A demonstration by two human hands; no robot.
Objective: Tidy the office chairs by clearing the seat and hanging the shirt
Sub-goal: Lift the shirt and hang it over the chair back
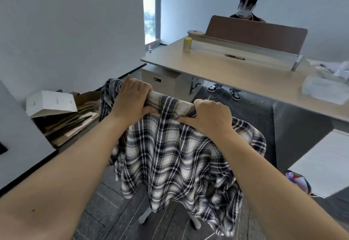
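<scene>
A black, grey and white plaid shirt (170,156) hangs draped over the back of an office chair, covering it almost wholly. Only the chair's white base legs (145,215) show beneath the hem. My left hand (132,98) grips the shirt's collar edge at the top left of the chair back. My right hand (211,117) grips the bunched fabric at the top right. The chair's seat is hidden behind the shirt.
A beige desk (236,71) stands ahead with a yellow-lidded can (187,44) and papers (324,90). Another person (245,9) sits behind its brown divider. A drawer unit (162,81) sits under the desk. Flattened cardboard (66,120) lies at left. A white cabinet (321,162) stands at right.
</scene>
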